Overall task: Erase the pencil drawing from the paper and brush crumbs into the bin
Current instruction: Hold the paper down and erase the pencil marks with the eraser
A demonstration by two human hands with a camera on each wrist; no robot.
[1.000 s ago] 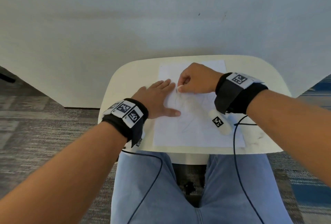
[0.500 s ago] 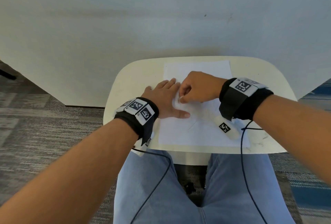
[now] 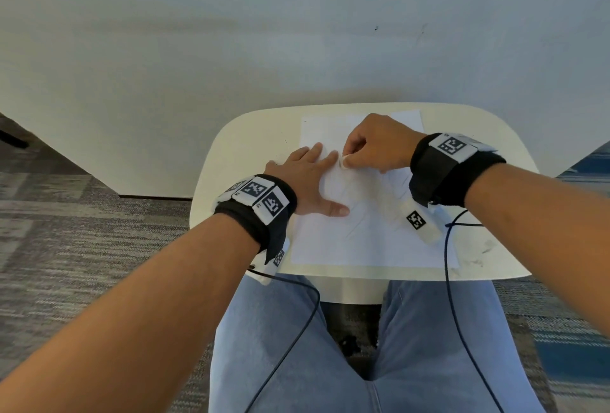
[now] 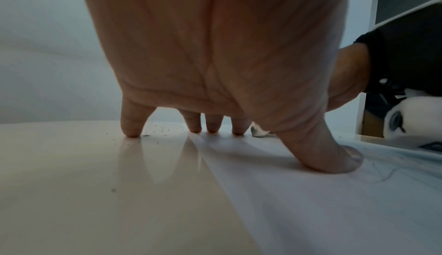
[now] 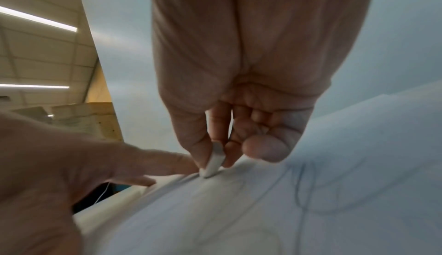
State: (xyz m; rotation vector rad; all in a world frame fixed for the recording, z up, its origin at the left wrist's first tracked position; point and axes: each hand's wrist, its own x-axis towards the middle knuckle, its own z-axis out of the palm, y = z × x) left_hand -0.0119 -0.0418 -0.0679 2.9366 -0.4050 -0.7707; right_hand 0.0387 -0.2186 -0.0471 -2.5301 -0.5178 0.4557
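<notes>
Our small cream surface (image 3: 251,135) stands against a pale wall, the paper (image 3: 369,241) lying on it. Nearest us, faint pencil lines (image 5: 301,187) cross the sheet. Our left hand (image 3: 307,181) presses flat, fingers straight. Just beyond, our right hand (image 3: 376,148) pinches the eraser (image 5: 212,162), seemingly touching the paper; crumbs (image 4: 162,129) scatter farther back.

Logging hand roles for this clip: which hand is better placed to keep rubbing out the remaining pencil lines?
Right. The right hand already pinches the eraser with its tip on the paper, while the left hand lies flat, pinning the sheet.
</notes>
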